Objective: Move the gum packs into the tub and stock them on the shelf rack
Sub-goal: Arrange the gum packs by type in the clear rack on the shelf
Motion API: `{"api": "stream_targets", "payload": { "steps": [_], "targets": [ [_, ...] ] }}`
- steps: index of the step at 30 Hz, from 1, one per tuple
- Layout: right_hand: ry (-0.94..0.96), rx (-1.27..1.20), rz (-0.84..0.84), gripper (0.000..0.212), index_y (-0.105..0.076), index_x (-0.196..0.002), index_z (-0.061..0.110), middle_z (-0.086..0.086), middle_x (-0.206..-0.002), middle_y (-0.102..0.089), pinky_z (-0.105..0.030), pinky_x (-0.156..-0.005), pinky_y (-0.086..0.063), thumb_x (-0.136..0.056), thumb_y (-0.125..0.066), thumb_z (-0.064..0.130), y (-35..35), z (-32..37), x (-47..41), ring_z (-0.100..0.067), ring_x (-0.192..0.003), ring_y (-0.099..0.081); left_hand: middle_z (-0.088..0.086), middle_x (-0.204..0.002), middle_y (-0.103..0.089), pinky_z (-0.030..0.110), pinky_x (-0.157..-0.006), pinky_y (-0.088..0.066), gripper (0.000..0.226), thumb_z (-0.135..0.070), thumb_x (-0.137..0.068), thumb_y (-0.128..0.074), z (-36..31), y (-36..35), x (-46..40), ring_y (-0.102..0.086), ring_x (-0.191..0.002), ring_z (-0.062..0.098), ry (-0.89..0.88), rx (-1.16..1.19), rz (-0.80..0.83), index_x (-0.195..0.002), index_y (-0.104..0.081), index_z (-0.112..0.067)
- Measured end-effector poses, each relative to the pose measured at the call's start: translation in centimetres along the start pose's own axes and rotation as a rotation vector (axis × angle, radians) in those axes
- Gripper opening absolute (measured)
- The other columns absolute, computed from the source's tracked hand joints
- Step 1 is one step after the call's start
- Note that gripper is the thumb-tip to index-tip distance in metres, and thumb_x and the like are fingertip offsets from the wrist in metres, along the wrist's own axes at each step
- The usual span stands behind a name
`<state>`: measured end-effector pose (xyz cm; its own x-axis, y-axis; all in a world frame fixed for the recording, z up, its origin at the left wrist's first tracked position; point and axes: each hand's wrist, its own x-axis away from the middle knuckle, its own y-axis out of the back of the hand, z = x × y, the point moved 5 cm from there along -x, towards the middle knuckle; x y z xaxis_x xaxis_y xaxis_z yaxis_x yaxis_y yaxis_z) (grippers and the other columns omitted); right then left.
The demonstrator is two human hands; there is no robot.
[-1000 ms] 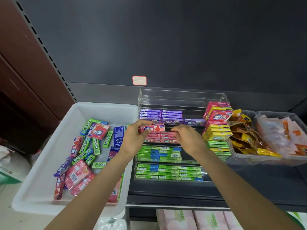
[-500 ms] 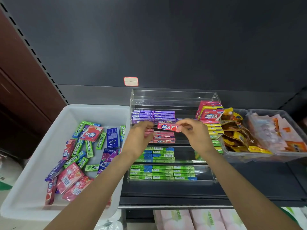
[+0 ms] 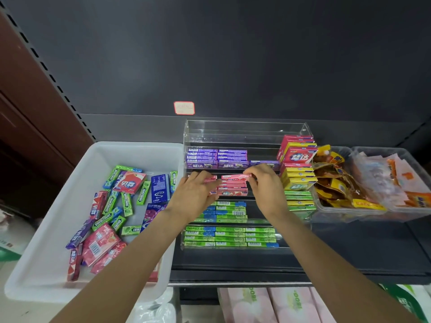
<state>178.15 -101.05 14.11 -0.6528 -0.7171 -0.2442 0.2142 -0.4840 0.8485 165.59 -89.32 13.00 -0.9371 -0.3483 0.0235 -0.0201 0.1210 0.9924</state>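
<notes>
A clear tiered shelf rack [image 3: 245, 129] stands on the dark shelf with purple, pink and green gum rows. My right hand [image 3: 265, 185] pinches a pink gum pack [image 3: 235, 176] by its right end, on top of the pink stack [image 3: 232, 188] in the second tier. My left hand [image 3: 196, 194] lies over the left part of that pink row with fingers extended, touching the packs. The white tub [image 3: 56, 259] at the left holds several loose packs, green, pink, blue and purple.
Stacked red and yellow gum boxes [image 3: 297, 169] stand right of the rack. Clear bins of snack bags [image 3: 373, 183] fill the far right. Pink packages [image 3: 268, 304] sit on the lower shelf. A red-edged price tag [image 3: 184, 107] is stuck on the back wall.
The pink pack passed from my left hand to my right and came down flat onto the middle pink stack. My left hand settled onto the row's left side.
</notes>
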Motion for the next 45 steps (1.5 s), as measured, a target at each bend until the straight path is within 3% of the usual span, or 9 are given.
{"api": "stream_targets", "payload": {
  "steps": [5,9,17,21,25,27,34,40,45],
  "targets": [
    [-0.041,0.075,0.052,0.036,-0.058,-0.126,0.012,-0.005,-0.123,-0.052,-0.029,-0.095,-0.049,-0.091,-0.057,0.006,-0.7,0.2,0.3,-0.017,-0.106,-0.058,-0.003,-0.143,-0.036,0.036,-0.108,-0.027,0.045,-0.038,-0.098,-0.04,0.0,0.0,0.1,-0.031,-0.132,0.017,0.001,0.031,0.002,-0.142,-0.035,-0.031],
    [-0.032,0.099,0.066,0.042,-0.057,-0.128,0.01,-0.005,-0.122,-0.054,-0.034,-0.093,-0.052,-0.087,-0.059,0.0,-1.8,0.5,0.3,-0.019,-0.113,-0.054,-0.005,-0.143,-0.039,0.036,-0.108,-0.027,0.043,-0.037,-0.098,-0.041,0.0,0.0,0.1,-0.032,-0.132,0.016,0.017,0.067,-0.035,-0.14,-0.039,-0.031],
    [0.03,0.163,0.127,0.037,-0.057,-0.128,0.007,-0.005,-0.123,-0.048,-0.036,-0.089,-0.054,-0.091,-0.056,0.007,-2.5,0.5,0.9,-0.021,-0.111,-0.054,-0.006,-0.141,-0.04,0.035,-0.107,-0.028,0.04,-0.036,-0.098,-0.041,-0.3,0.1,0.1,-0.034,-0.13,0.015,0.062,0.073,-0.061,-0.137,-0.043,-0.03],
    [0.058,0.206,0.13,0.031,-0.059,-0.124,0.012,-0.003,-0.122,-0.05,-0.035,-0.09,-0.051,-0.096,-0.049,0.022,-1.6,2.3,0.9,-0.019,-0.113,-0.05,-0.003,-0.131,-0.049,0.033,-0.103,-0.032,0.034,-0.028,-0.095,-0.049,-0.3,1.4,0.9,-0.043,-0.121,0.016,0.109,0.208,-0.195,-0.128,-0.054,-0.022],
    [0.144,0.028,0.149,0.033,-0.056,-0.127,0.014,-0.001,-0.119,-0.051,-0.029,-0.089,-0.048,-0.097,-0.048,0.022,-1.0,6.9,0.7,-0.014,-0.114,-0.05,0.006,-0.111,-0.06,0.037,-0.09,-0.047,0.024,-0.014,-0.088,-0.059,2.6,3.3,3.7,-0.056,-0.102,0.024,0.219,0.377,-0.441,-0.111,-0.065,-0.011],
    [0.193,-0.049,0.186,0.033,-0.054,-0.129,0.016,0.001,-0.121,-0.05,-0.026,-0.091,-0.045,-0.098,-0.045,0.022,-1.4,9.9,0.6,-0.011,-0.114,-0.049,0.008,-0.11,-0.06,0.033,-0.089,-0.046,0.022,-0.01,-0.088,-0.059,5.4,3.5,5.6,-0.057,-0.1,0.024,0.323,0.427,-0.48,-0.109,-0.066,-0.008],
    [0.249,-0.179,0.307,0.03,-0.056,-0.124,0.013,-0.002,-0.121,-0.053,-0.029,-0.097,-0.04,-0.097,-0.044,0.018,-7.6,18.9,-1.0,-0.016,-0.113,-0.051,0.013,-0.115,-0.058,0.034,-0.086,-0.04,0.023,-0.009,-0.09,-0.055,16.5,0.7,11.3,-0.054,-0.104,0.033,0.611,0.427,-0.276,-0.111,-0.065,-0.007],
    [0.097,-0.109,0.533,0.047,-0.042,-0.137,0.011,-0.009,-0.132,-0.047,-0.033,-0.106,-0.032,-0.094,-0.054,0.025,-16.1,21.0,-2.0,-0.023,-0.127,-0.041,0.009,-0.127,-0.053,0.035,-0.093,-0.04,0.035,-0.017,-0.09,-0.057,20.9,-1.9,11.1,-0.047,-0.116,0.028,0.471,0.344,-0.061,-0.124,-0.056,-0.011],
    [0.056,0.121,0.578,0.061,-0.036,-0.139,0.008,-0.008,-0.139,-0.039,-0.036,-0.109,-0.03,-0.09,-0.059,0.035,-20.4,19.8,-2.7,-0.024,-0.131,-0.031,0.003,-0.135,-0.038,0.034,-0.1,-0.032,0.058,-0.046,-0.084,-0.06,22.2,-4.2,10.1,-0.032,-0.125,0.024,0.495,0.184,0.067,-0.132,-0.045,-0.017]
  ]
}}
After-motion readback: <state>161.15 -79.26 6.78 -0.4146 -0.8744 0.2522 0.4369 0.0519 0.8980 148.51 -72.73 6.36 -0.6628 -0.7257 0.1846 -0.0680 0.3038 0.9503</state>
